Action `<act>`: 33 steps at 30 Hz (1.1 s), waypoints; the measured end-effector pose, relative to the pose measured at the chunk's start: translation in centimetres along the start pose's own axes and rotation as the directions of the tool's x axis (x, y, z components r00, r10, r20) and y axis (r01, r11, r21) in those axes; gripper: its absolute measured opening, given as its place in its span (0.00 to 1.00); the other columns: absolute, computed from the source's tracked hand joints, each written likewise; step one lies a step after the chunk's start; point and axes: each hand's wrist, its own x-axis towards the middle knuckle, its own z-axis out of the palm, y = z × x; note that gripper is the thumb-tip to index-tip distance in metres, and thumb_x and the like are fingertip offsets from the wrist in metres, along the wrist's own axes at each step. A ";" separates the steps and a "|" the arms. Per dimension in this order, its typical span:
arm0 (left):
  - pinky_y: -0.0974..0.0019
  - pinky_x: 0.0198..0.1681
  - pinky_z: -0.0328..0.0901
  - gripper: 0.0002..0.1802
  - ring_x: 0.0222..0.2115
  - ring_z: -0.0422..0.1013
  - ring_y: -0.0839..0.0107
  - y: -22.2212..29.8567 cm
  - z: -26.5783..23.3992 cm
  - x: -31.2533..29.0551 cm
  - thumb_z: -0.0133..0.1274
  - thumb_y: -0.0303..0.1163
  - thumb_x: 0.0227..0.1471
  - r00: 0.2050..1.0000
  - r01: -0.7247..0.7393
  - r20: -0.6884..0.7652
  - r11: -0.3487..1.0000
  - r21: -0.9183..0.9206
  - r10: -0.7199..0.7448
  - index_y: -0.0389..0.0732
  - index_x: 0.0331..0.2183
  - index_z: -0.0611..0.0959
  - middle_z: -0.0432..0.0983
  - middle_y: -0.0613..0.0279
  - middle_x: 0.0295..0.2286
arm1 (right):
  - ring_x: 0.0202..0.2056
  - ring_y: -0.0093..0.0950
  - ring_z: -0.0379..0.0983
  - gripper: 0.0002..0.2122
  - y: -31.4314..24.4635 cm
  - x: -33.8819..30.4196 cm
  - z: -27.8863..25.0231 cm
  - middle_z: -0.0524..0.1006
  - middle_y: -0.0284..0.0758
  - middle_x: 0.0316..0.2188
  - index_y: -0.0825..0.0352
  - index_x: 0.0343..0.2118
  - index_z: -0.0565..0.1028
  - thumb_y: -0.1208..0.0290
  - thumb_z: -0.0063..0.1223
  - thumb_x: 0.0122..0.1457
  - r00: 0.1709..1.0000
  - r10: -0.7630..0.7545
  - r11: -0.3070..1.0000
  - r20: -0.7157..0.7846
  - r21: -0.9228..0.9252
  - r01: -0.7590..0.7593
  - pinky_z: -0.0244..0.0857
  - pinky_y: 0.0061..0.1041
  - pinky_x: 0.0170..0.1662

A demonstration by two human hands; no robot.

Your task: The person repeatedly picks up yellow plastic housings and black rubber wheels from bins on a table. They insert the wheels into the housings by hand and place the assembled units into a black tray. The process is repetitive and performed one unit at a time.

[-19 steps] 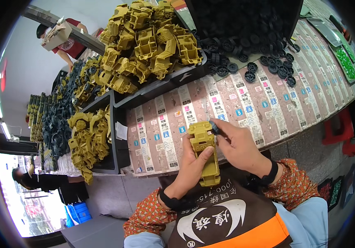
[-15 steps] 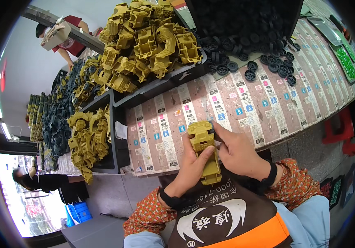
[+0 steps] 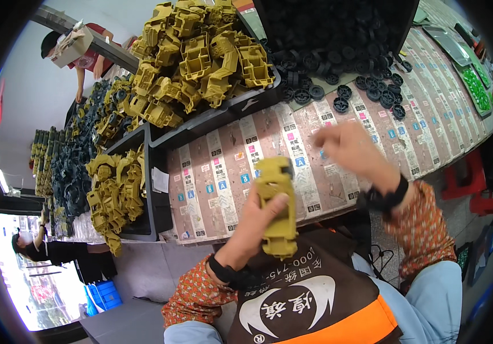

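Left hand: the left hand (image 3: 256, 221) grips the olive-yellow plastic toy body (image 3: 278, 207), thumb pressed across its front face, the other fingers hidden behind it.
Toy body: held upright above the person's lap, just in front of the table edge (its lower end over the brown apron (image 3: 309, 298)).
Right hand: the right hand (image 3: 347, 150) is raised over the table, clear of the toy body and to its right; it is blurred, so I cannot tell whether the fingers are spread or curled.
Table: the label-covered table (image 3: 223, 172) lies beneath both hands.
Wheels: small black wheels (image 3: 367, 94) lie scattered beyond the right hand.
Bins: black trays (image 3: 212, 123) piled with yellow shells (image 3: 195, 57) stand to the left.
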 end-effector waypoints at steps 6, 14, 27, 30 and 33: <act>0.66 0.39 0.76 0.22 0.38 0.77 0.73 1.6 -2.6 0.2 0.57 0.43 0.64 0.989 -0.145 -0.065 0.928 -0.342 0.130 0.44 0.54 0.73 0.77 0.65 0.41 | 0.46 0.44 0.74 0.11 7.4 5.1 -1.8 0.73 0.43 0.42 0.67 0.41 0.80 0.77 0.55 0.54 0.953 -0.269 0.762 -0.137 -0.636 0.124 0.74 0.41 0.46; 0.62 0.34 0.77 0.21 0.32 0.79 0.67 1.7 -3.1 1.0 0.54 0.50 0.65 0.949 -0.273 -0.273 0.845 -0.459 0.158 0.44 0.49 0.79 0.81 0.56 0.35 | 0.40 0.49 0.75 0.19 6.8 2.8 -0.8 0.77 0.47 0.33 0.70 0.48 0.67 0.82 0.57 0.53 0.985 -0.172 0.875 -0.029 -0.463 0.140 0.70 0.46 0.44; 0.67 0.43 0.75 0.20 0.42 0.75 0.74 1.1 0.2 1.4 0.56 0.35 0.66 0.817 -0.548 -0.339 0.812 -0.200 0.467 0.44 0.56 0.70 0.75 0.64 0.44 | 0.33 0.39 0.82 0.16 -6.5 -6.1 6.1 0.82 0.49 0.34 0.72 0.52 0.75 0.77 0.55 0.61 0.994 0.013 0.797 0.106 0.599 -0.075 0.73 0.30 0.38; 0.68 0.44 0.74 0.22 0.41 0.75 0.74 0.9 0.2 1.5 0.57 0.34 0.65 0.797 -0.573 -0.346 0.801 -0.174 0.495 0.44 0.56 0.70 0.75 0.64 0.44 | 0.36 0.45 0.82 0.18 -7.1 -6.5 5.6 0.81 0.52 0.35 0.72 0.54 0.73 0.79 0.53 0.60 0.990 0.010 0.852 0.138 0.517 -0.081 0.74 0.32 0.39; 0.68 0.44 0.73 0.22 0.41 0.74 0.75 0.7 0.5 1.6 0.57 0.32 0.65 0.744 -0.626 -0.383 0.772 -0.113 0.547 0.43 0.57 0.69 0.74 0.65 0.44 | 0.38 0.49 0.81 0.20 -7.5 -7.3 6.0 0.81 0.55 0.37 0.73 0.57 0.71 0.81 0.50 0.60 0.994 -0.066 0.897 0.090 0.441 0.020 0.74 0.34 0.40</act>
